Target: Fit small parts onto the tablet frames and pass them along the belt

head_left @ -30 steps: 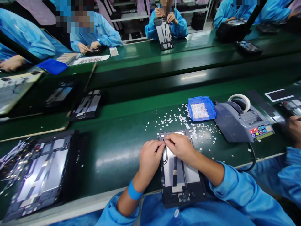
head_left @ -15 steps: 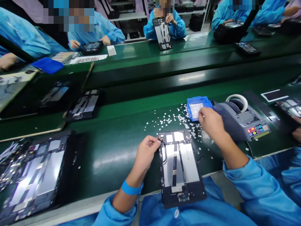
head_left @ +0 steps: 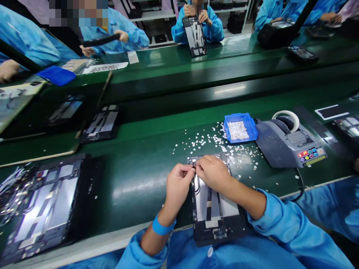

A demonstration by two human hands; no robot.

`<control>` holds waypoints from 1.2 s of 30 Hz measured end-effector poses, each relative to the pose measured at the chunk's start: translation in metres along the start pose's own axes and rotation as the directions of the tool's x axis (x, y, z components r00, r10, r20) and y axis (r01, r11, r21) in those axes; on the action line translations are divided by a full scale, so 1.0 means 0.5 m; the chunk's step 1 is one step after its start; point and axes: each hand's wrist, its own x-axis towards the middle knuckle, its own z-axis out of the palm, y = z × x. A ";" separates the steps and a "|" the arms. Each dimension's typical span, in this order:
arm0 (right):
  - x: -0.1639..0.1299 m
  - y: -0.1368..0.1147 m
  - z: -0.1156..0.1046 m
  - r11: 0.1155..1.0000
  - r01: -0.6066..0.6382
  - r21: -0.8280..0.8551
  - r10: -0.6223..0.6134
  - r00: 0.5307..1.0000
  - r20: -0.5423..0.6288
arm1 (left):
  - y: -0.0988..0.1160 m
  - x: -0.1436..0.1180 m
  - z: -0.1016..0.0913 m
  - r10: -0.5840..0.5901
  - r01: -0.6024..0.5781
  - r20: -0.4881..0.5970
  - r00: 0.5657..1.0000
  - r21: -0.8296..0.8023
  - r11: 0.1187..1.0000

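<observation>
Two hands [head_left: 214, 173], I see, pinch a dark scrap [head_left: 194, 167] over a rectangular black-and-silver tablet [head_left: 215, 215], green bench [head_left: 140, 179] beneath, blue-clad people [head_left: 214, 31] beyond.

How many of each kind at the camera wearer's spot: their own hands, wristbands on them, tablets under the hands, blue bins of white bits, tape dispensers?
Left hand and right hand: 2
Blue wristband: 1
Opened tablet: 1
Blue bin: 1
Tape dispenser: 1
Total: 6

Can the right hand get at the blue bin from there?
Probably yes: the right hand is over the open device, and the open-topped blue bin lies just beyond, with loose white pieces but nothing tall between. The grey tape dispenser stands beside the bin.
</observation>
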 end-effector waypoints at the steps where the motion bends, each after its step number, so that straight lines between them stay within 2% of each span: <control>1: 0.002 -0.004 0.003 1.000 -0.021 0.004 0.021 1.000 -0.004 | 0.000 -0.002 0.000 0.009 -0.009 -0.002 1.000 0.016 1.000; 5: 0.018 0.008 -0.011 0.993 -0.066 0.100 0.067 0.998 -0.003 | -0.003 0.001 -0.003 -0.015 0.016 0.021 1.000 -0.010 1.000; 8: 0.030 0.075 -0.070 0.978 -0.151 0.143 0.163 0.984 -0.073 | -0.011 0.010 -0.006 -0.057 0.059 0.035 0.998 -0.073 0.996; 9: 0.032 0.104 -0.096 0.968 -0.222 0.121 0.235 0.966 -0.106 | -0.013 0.012 -0.006 -0.066 0.069 0.034 0.997 -0.093 0.993; 11: 0.034 0.156 -0.142 0.910 -0.415 0.000 0.409 0.896 -0.172 | -0.015 0.016 -0.008 -0.073 0.077 0.035 0.997 -0.118 0.990; 12: 0.033 0.172 -0.158 0.880 -0.472 -0.057 0.457 0.872 -0.175 | -0.015 0.017 -0.010 -0.067 0.072 0.041 0.997 -0.119 0.990; 13: 0.030 0.178 -0.168 0.871 -0.483 -0.091 0.465 0.870 -0.164 | -0.014 0.016 -0.013 -0.056 0.062 0.057 0.997 -0.108 0.992; 14: 0.026 0.174 -0.170 0.890 -0.447 -0.090 0.434 0.891 -0.131 | -0.013 0.016 -0.018 -0.040 0.046 0.078 0.996 -0.084 0.995; 16: 0.018 0.140 -0.154 0.957 -0.290 0.009 0.290 0.957 -0.029 | -0.008 0.013 -0.034 0.007 -0.007 0.107 0.994 -0.001 1.000; 17: 0.017 0.115 -0.140 0.971 -0.224 0.078 0.223 0.974 0.024 | -0.005 0.013 -0.044 0.036 -0.042 0.105 0.994 0.055 0.998; 19: 0.022 0.068 -0.108 0.966 -0.192 0.176 0.172 0.978 0.120 | -0.002 0.014 -0.065 0.109 -0.124 0.082 0.991 0.199 0.972; 21: 0.038 0.037 -0.082 0.952 -0.233 0.199 0.196 0.963 0.187 | 0.000 0.019 -0.085 0.199 -0.220 0.095 0.975 0.360 0.907; 23: 0.057 0.023 -0.063 0.949 -0.260 0.180 0.218 0.950 0.223 | 0.000 0.026 -0.096 0.298 -0.342 0.168 0.940 0.484 0.805; 26: 0.079 0.020 -0.046 0.959 -0.265 0.097 0.234 0.940 0.249 | -0.001 0.037 -0.096 0.422 -0.518 0.303 0.854 0.560 0.646; 28: 0.085 0.019 -0.038 0.962 -0.270 0.028 0.256 0.937 0.236 | -0.003 0.043 -0.090 0.464 -0.596 0.379 0.801 0.579 0.556; 31: 0.086 0.014 -0.030 0.960 -0.277 -0.036 0.278 0.933 0.229 | -0.010 0.048 -0.081 0.485 -0.651 0.444 0.753 0.605 0.457; 36: 0.085 0.009 -0.028 0.950 -0.297 -0.091 0.311 0.922 0.233 | -0.021 0.052 -0.081 0.498 -0.683 0.487 0.717 0.634 0.363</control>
